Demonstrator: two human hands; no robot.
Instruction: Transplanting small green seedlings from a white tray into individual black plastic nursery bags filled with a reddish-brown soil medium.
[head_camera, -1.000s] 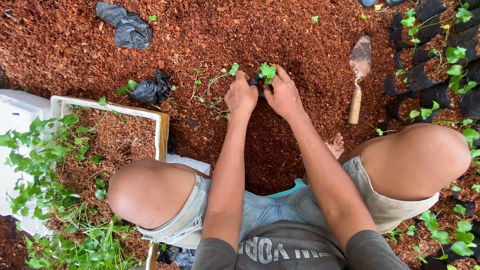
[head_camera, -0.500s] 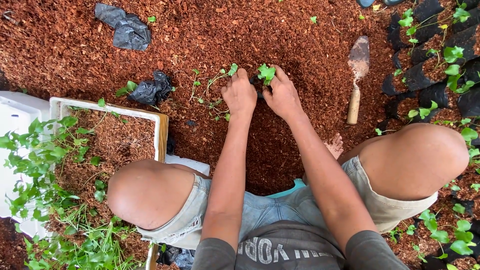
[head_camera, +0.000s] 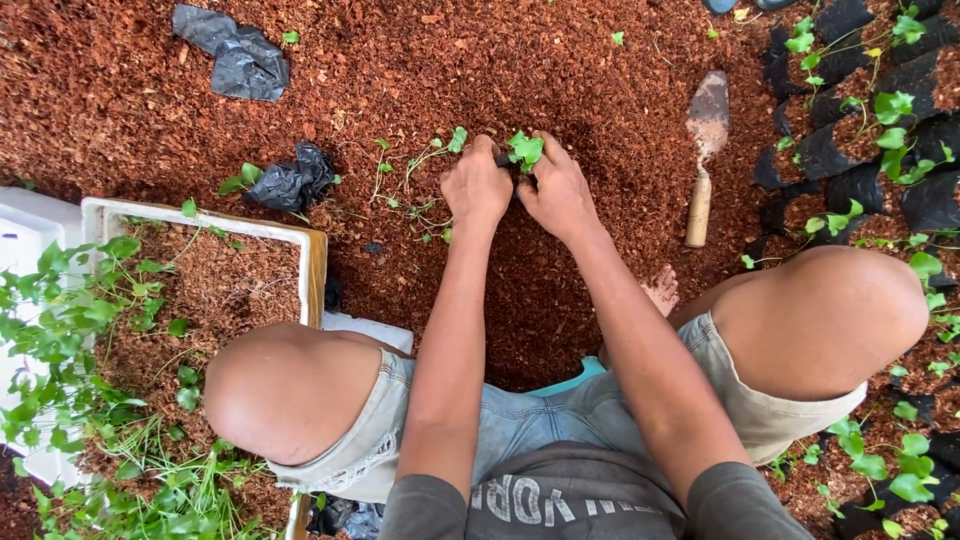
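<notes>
Both arms outstretched; left hand (head_camera: 476, 187) and right hand (head_camera: 556, 192) side by side, fingers curled.

Just left of the small green seedling (head_camera: 524, 150), loose green cuttings (head_camera: 420, 185) are lying on the reddish-brown coconut husk (head_camera: 560, 60). Right of the seedling, the wooden-handled metal trowel (head_camera: 703, 150) is lying, with filled black nursery bags (head_camera: 860, 120) standing beyond. The white foam box (head_camera: 315, 270) is sitting to the seedling's lower left.

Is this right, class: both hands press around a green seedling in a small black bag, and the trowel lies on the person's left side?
Not quite. The head view shows the trowel lying on the person's right. The rest holds: left hand and right hand close around the green seedling in its small black bag.
</notes>
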